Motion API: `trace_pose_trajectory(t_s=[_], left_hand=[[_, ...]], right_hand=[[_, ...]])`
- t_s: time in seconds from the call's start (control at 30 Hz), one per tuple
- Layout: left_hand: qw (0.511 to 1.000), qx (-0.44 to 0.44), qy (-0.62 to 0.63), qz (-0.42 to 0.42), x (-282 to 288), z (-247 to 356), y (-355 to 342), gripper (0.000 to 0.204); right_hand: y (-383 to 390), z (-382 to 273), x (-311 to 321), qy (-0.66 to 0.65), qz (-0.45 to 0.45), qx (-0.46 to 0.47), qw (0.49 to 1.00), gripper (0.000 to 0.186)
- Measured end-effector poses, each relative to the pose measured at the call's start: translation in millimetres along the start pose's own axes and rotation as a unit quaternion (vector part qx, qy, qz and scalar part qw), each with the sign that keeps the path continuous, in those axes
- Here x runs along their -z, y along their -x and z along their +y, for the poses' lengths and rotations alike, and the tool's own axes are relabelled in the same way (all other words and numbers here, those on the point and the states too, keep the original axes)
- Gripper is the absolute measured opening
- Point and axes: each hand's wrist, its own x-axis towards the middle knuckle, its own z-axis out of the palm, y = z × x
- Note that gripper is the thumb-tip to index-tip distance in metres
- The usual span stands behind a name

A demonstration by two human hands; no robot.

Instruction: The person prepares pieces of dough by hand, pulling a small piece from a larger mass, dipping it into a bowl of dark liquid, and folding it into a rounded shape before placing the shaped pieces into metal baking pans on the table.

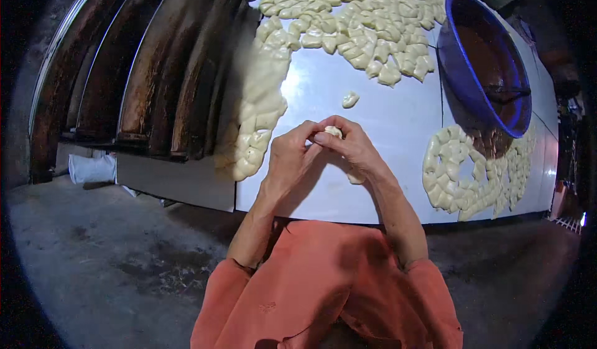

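Both my hands meet above the white tabletop (398, 109), close to its near edge. Between their fingertips is a small pale dough piece (334, 131), partly covered by the fingers. My left hand (290, 155) is closed, its fingertips against the dough. My right hand (356, 148) curls around the same lump, with its thumb laid across toward the left fingers. A single loose dough piece (350, 100) lies on the table just beyond the hands. Another bit of dough (356, 177) shows partly beneath my right wrist.
Flattened dough pieces (364, 28) cover the table's far side and run down its left edge. More dough pieces (457, 178) lie at the right, below a blue basin (453, 56) with brown contents. Long dark trays (146, 69) stand in a row at the left.
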Motion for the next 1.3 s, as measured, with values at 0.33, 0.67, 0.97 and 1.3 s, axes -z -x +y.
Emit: trace_pose_trajectory(t_s=[0.33, 0.67, 0.97, 1.3], left_hand=[[0.999, -0.031, -0.029, 0.011, -11.9, 6.4, -2.5, 0.018], [0.953, -0.087, -0.289, -0.037, -36.8, -42.2, -14.1, 0.071], [0.942, -0.086, -0.323, -0.032, -34.2, -28.0, -18.2, 0.065], [0.958, -0.093, -0.272, 0.004, -46.3, 2.2, -41.4, 0.028]], right_hand=[[14.0, -15.2, 13.1, 0.06, 0.074, -0.012, 0.995, 0.02], [47.4, -35.2, 28.6, -0.172, 0.066, 0.087, 0.979, 0.019], [47.1, -16.8, 34.5, -0.198, 0.125, 0.111, 0.966, 0.035], [61.3, -3.3, 51.7, -0.19, 0.196, 0.08, 0.959, 0.02]])
